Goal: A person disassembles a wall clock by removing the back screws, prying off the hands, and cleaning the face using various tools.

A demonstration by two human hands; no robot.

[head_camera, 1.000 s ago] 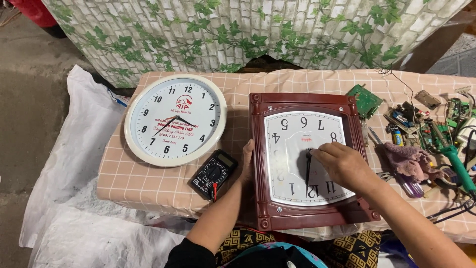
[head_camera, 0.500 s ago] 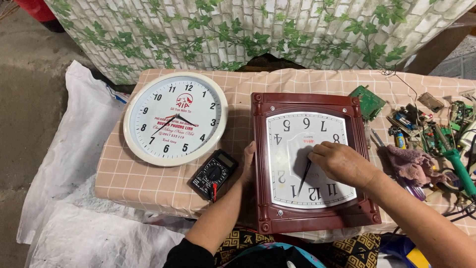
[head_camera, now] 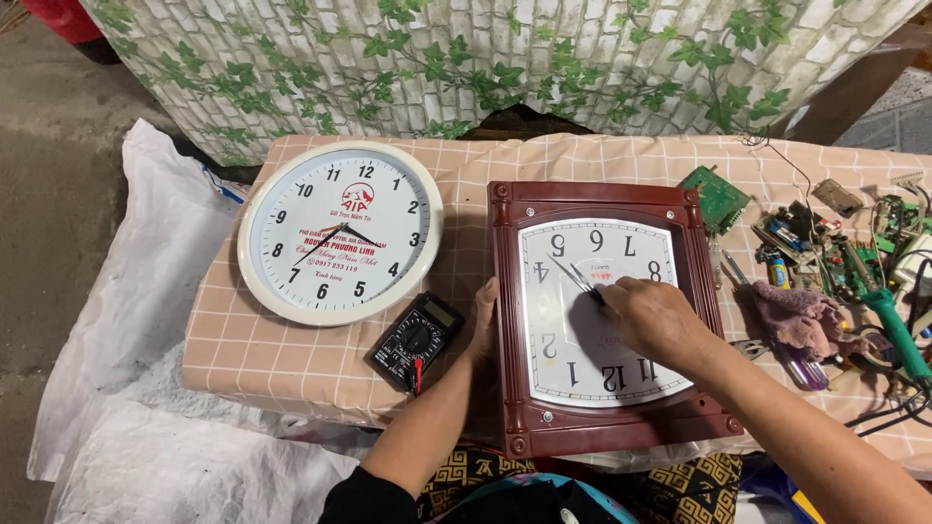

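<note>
A right hand [head_camera: 652,320] is pinching the hands [head_camera: 575,277] of a square maroon clock [head_camera: 604,315] (dial exposed, unfinished) while the left hand [head_camera: 482,320], fingers flat together, is steadying its frame

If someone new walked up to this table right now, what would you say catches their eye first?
Two clocks dominate the checked cloth: a round white wall clock on the left and a square dark-red framed clock at centre, lying upside down to the viewer. The right hand rests on its face at the hands, while the left hand steadies its left edge. A black multimeter lies between the clocks, and a clutter of circuit boards and tools fills the right end.
</note>
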